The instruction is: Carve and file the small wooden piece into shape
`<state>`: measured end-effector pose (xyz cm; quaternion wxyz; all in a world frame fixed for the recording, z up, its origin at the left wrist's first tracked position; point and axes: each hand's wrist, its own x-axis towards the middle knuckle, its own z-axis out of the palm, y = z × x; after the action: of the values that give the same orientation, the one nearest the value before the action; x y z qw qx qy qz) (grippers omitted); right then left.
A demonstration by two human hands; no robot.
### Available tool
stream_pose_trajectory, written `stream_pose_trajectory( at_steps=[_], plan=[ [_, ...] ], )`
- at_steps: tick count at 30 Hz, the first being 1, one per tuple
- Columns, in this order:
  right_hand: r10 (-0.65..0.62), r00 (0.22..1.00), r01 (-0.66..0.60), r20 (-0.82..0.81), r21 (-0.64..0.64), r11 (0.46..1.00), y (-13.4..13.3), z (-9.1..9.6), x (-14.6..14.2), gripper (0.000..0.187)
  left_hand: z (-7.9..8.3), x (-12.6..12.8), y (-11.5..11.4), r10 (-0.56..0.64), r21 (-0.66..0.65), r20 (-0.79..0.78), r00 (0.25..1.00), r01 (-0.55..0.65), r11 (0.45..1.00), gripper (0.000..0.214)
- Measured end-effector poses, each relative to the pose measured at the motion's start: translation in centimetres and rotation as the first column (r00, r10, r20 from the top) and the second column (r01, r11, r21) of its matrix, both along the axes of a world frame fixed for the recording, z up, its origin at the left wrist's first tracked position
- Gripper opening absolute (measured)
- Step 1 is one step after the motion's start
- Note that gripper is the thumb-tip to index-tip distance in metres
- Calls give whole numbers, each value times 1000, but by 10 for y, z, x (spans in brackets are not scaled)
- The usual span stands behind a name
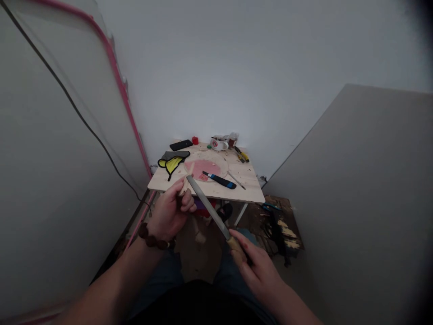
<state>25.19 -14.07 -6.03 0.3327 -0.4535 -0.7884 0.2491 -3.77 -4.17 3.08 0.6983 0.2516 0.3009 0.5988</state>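
Note:
My right hand (253, 262) is wrapped round the wooden handle of a file (209, 207). Its long grey metal blade slants up and left, and the tip lies against or right beside a small piece of pale wood (185, 186). That wood is pinched in the fingers of my left hand (171, 207), which partly hide its shape. Both hands are in front of the near edge of a small wooden table (252, 192). Just beyond them on the tabletop lies a blue and black utility knife (221, 180).
On the table are a round mat (213, 164), a thin metal tool (237, 180), a grey and yellow cloth (172, 161), a black phone (181, 145), a white mug (219, 143) and yellow-handled pliers (242, 155). Walls stand on both sides; a wooden board (291, 225) lies low at right.

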Motion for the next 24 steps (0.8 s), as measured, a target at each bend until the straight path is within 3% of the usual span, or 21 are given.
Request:
stream_pose_trajectory(
  at_steps=[4, 10, 14, 16, 20, 24],
  plan=[
    [27, 999, -27, 24, 10, 1000, -3, 2, -2, 57, -3, 9, 5, 138, 72, -52, 989, -134, 988, 29],
    [79, 994, -81, 71, 38, 996, -5, -2, -7, 62, -2, 8, 8, 134, 42, -63, 989, -132, 990, 30],
    [30, 994, -34, 104, 35, 999, 15, 17, -21, 64, -19, 17, 0, 61, 48, -176, 982, -53, 997, 18],
    [-4, 990, 0, 139, 26, 1000, 33, 32, -33, 66, -29, 23, -4, 56, 34, -218, 974, -49, 998, 28],
    [-7, 981, 14, 195, -33, 999, 52, 47, -48, 66, -37, 23, -1, 166, 51, -237, 957, -159, 986, 49],
    [35, 987, -23, 158, -78, 997, 30, 30, -37, 63, -32, 4, 15, 285, 3, -237, 929, -293, 956, 57]
  ],
)
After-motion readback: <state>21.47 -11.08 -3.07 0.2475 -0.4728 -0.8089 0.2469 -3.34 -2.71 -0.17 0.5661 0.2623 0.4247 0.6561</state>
